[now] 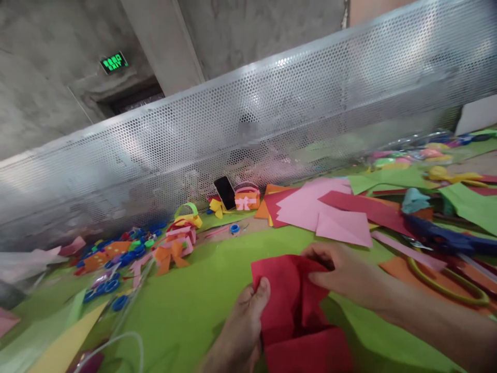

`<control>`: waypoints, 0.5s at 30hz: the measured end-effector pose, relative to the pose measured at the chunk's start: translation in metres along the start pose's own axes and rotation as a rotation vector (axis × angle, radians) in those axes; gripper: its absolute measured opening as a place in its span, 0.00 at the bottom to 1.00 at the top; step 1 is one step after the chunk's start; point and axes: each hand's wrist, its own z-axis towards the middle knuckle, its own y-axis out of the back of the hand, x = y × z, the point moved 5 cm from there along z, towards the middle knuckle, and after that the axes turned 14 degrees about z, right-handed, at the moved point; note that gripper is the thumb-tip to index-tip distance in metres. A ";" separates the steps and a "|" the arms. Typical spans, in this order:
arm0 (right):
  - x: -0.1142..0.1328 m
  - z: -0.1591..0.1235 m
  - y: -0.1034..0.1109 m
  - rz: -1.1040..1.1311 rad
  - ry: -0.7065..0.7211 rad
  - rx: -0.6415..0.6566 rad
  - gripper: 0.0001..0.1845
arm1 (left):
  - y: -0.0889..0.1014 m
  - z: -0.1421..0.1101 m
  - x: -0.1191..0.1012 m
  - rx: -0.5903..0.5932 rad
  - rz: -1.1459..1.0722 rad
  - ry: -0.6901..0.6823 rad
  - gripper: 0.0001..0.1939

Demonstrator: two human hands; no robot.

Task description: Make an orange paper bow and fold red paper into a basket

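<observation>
A red sheet of felt or soft craft paper point(285, 311), partly folded, is held up over the green table surface. At its left edge my left hand point(248, 316) is closed, the thumb lying on the front face. My right hand point(337, 269) pinches the upper right edge, where the sheet bends inward; some of its fingertips are hidden behind the red material. A dark hollow shows in the middle, between the folds. The lower end of the sheet runs out of view at the bottom.
A blue glue gun point(446, 235) and a yellow ring point(446, 285) lie at right. Behind are pink sheets point(306, 202), a phone point(224, 192) and a small orange basket point(247, 200). Blue scissors point(103, 286) lie left, near a white cable point(116, 339). A perforated metal panel point(233, 124) stands beyond.
</observation>
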 end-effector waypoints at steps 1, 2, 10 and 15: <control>0.003 -0.001 0.001 0.014 -0.007 0.018 0.12 | 0.001 0.000 0.000 -0.024 -0.013 0.005 0.20; 0.006 -0.001 0.003 0.014 -0.014 0.018 0.13 | 0.001 0.001 -0.001 -0.044 -0.032 0.009 0.19; 0.023 -0.001 0.012 -0.185 0.164 -0.092 0.11 | 0.004 0.004 -0.013 -0.020 0.149 -0.049 0.26; 0.018 -0.008 -0.006 -0.143 0.175 0.023 0.11 | 0.018 0.002 -0.038 -0.139 0.420 -0.182 0.23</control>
